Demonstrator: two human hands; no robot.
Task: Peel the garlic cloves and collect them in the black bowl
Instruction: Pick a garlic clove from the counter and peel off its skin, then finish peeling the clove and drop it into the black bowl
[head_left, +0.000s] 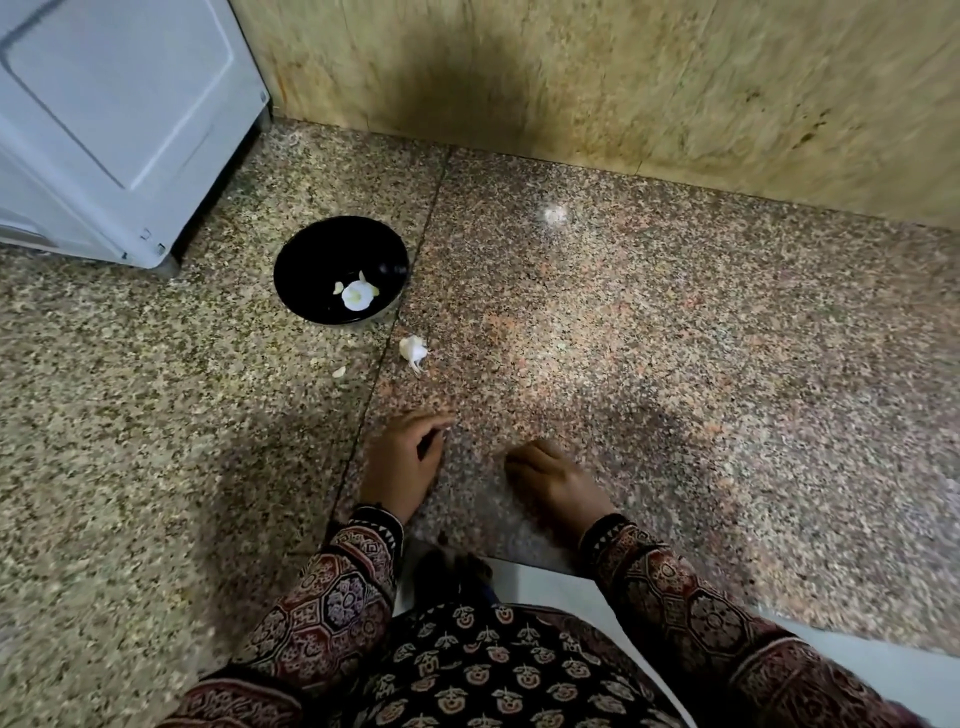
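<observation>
Stone counter has the bowl at ten o'clock, with garlic just beside it, handy for peeling. Left hand curls loosely, empty; I cannot tell if the right hand holds anything.

No legible text anywhere, none on white appliance, black bowl, patterned sleeves

Garlic bulb lies beside black bowl.

Dim light; a small glare spot on the speckled granite countertop, soft shadows toward its near edge, everything slightly motion-blurred, edges bent.
</observation>
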